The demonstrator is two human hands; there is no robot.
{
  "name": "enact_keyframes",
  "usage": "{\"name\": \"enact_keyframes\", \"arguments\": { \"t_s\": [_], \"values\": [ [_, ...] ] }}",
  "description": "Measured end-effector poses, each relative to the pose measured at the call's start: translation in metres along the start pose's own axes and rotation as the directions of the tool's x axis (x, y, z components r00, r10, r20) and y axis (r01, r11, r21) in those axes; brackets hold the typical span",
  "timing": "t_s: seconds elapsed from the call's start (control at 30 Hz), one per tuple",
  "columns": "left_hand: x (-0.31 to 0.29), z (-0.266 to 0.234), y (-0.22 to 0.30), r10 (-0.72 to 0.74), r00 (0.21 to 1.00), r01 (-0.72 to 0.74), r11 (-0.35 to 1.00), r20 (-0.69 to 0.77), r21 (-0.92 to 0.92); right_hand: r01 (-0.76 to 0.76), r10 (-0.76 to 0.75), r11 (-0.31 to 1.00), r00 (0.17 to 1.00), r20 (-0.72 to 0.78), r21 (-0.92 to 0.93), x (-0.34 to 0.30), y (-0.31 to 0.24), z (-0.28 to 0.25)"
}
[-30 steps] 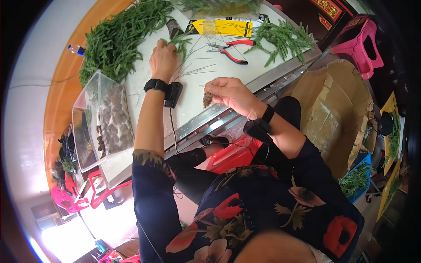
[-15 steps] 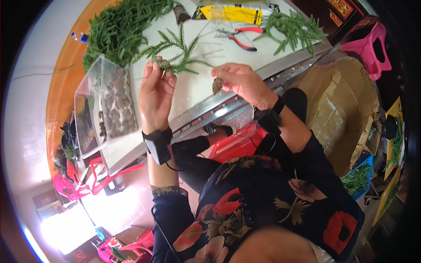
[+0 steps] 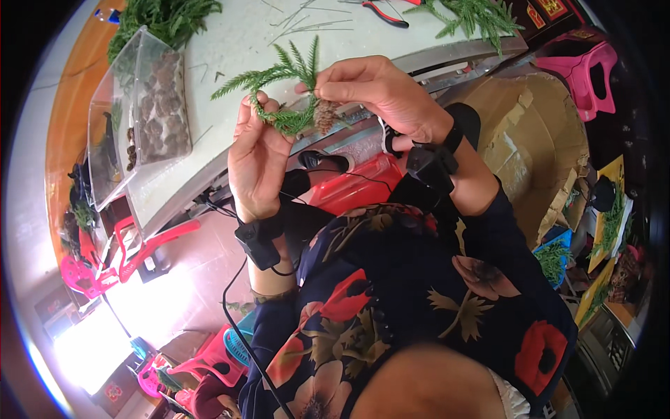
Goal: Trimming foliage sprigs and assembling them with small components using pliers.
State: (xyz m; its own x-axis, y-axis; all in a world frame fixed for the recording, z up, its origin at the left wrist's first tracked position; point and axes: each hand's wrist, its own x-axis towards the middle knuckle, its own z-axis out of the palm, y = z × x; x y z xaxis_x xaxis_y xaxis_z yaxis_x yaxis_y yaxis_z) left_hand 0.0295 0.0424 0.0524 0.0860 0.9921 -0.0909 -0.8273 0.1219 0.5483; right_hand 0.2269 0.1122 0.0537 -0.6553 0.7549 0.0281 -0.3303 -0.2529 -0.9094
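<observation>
Left hand (image 3: 257, 162) raised palm-up over the near edge of the white table (image 3: 230, 52), fingers curled around the lower stem of a green fir-like sprig (image 3: 279, 94). Right hand (image 3: 377, 91) just beside it, thumb and forefinger pinched on a small brown pine cone (image 3: 325, 115), pressed against the sprig's base (touching, as far as can be told). Both grips narrow, closed on their items. Sprig fanned out up and to the left, tips over the tabletop. Black wrist devices on both forearms, cable trailing down from the left one. To the left on the table: clear plastic trays (image 3: 150, 98) with more brown cones inside. Heap of green sprigs (image 3: 164, 17) at the far left corner, another bunch (image 3: 474, 14) far right. Red-handled pliers (image 3: 384, 10) near the top edge, between the two heaps. Loose needles scattered on the tabletop. Cardboard box (image 3: 537, 133) to the right of the table, pink plastic stool (image 3: 586, 66) beyond it. Red object (image 3: 356, 188) under the table edge, above the lap.
</observation>
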Motion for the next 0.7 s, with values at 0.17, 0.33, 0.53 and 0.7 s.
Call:
{"name": "enact_keyframes", "arguments": {
  "t_s": [0.17,0.33,0.53,0.7],
  "values": [
    [-0.005,-0.005,-0.009,-0.001,0.984,0.017,0.996,-0.18,0.085,-0.081,0.082,0.997,0.996,-0.045,0.011,0.001,0.008,-0.002],
    [-0.007,-0.005,-0.006,0.13,0.978,-0.062,0.929,-0.165,0.364,-0.072,0.071,0.997,0.995,-0.063,-0.012,0.001,0.008,-0.002],
    [-0.004,0.015,-0.001,0.638,0.636,-0.226,-0.385,0.435,0.895,-0.113,0.105,0.984,0.992,-0.065,-0.136,-0.001,0.015,-0.003],
    [-0.003,-0.001,-0.012,0.433,0.875,-0.17,-0.144,0.216,0.975,-0.134,0.131,0.98,0.991,-0.033,-0.145,-0.008,0.022,-0.007]
  ]
}}
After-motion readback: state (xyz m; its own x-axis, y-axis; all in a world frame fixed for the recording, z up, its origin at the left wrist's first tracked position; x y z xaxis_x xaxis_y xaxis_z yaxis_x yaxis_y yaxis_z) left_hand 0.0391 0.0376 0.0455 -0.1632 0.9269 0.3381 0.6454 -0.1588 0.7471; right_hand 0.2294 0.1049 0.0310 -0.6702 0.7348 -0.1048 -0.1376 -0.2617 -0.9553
